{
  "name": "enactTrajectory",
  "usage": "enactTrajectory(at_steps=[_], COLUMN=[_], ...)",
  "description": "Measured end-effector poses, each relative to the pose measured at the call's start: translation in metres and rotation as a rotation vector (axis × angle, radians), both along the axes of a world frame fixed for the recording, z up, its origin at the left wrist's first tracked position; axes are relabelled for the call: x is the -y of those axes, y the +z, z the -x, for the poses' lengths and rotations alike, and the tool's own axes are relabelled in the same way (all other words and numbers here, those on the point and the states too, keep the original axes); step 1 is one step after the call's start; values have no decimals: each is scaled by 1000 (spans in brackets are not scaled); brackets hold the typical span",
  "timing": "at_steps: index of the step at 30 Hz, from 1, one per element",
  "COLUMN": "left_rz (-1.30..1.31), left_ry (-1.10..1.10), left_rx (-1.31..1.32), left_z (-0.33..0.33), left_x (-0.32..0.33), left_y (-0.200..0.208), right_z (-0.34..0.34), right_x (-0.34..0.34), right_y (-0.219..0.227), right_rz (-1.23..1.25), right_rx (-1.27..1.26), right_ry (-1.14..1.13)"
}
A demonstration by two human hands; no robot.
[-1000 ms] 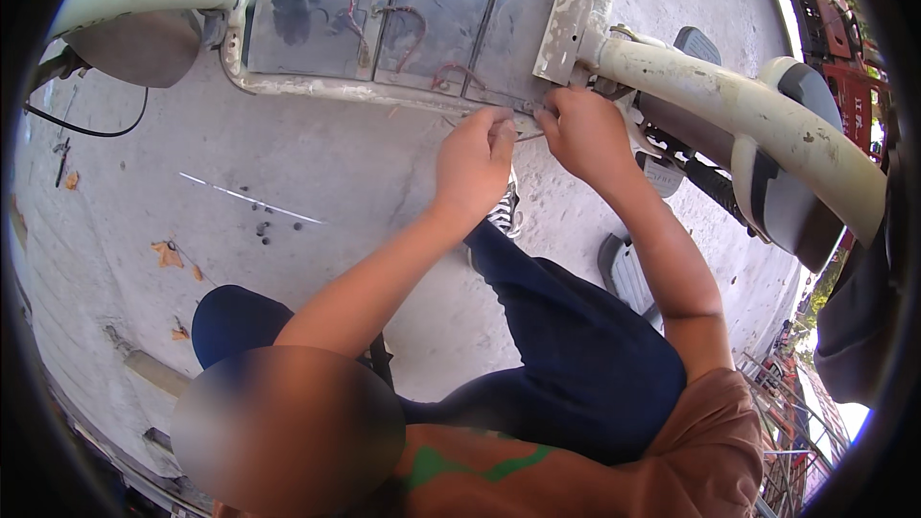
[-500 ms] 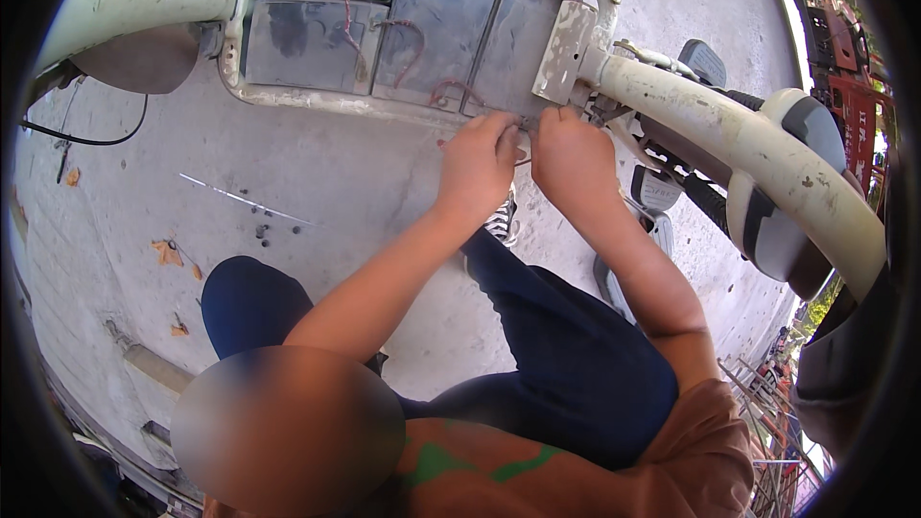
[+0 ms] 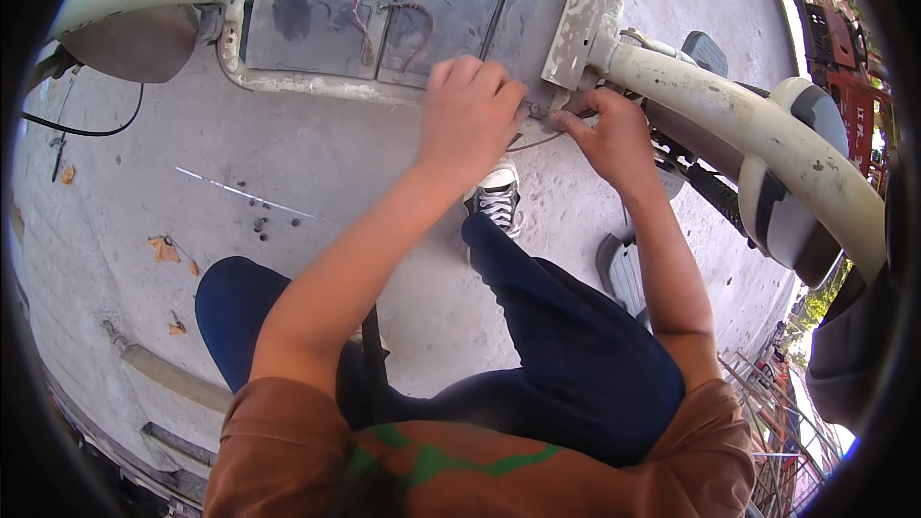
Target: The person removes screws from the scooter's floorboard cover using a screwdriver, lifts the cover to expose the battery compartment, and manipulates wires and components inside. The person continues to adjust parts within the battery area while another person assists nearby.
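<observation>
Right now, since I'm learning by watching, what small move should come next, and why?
Probably ease the thin wire clear with the right hand: it bows out in front of the frame, close to that hand, while the left hand is over the frame's near edge.

Bright, even daylight fills the frame, whitening the concrete floor [image 3: 144, 192] and leaving only soft shadows; a dull sheen lies on the dark battery cases [image 3: 446, 5] at upper centre. At lower right the background burns out to white with a violet fringe. The fisheye bends lines toward the rim, and black swallows the corners. The left hand [image 3: 470, 110] seems slightly soft, though motion blur is hard to confirm.
</observation>
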State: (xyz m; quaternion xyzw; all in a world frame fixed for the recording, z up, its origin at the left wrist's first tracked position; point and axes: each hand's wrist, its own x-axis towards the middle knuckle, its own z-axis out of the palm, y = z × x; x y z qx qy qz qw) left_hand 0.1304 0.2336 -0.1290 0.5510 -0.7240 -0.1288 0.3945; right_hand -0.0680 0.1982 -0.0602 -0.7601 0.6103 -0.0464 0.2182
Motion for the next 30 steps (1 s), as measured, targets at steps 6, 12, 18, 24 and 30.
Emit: enactTrajectory(at_steps=[6,12,18,24,30], left_rz=[-19,-66,-86,-251,-722], left_ry=[11,34,68,157,50], left_rx=[33,65,121,-153,-705], left_z=[4,6,12,32,43], left_x=[5,8,4,-26,-56], left_y=[-3,2,0,-2,-2], right_z=[-3,-7,-13,1,6], right_x=[4,3,5,-8,-14], right_y=[-1,2,7,-16,-17], right_rz=[-116,-127,-155,51,317], right_rx=[52,-30,-72,18,265], right_ry=[-62,-139,-166,-110,37])
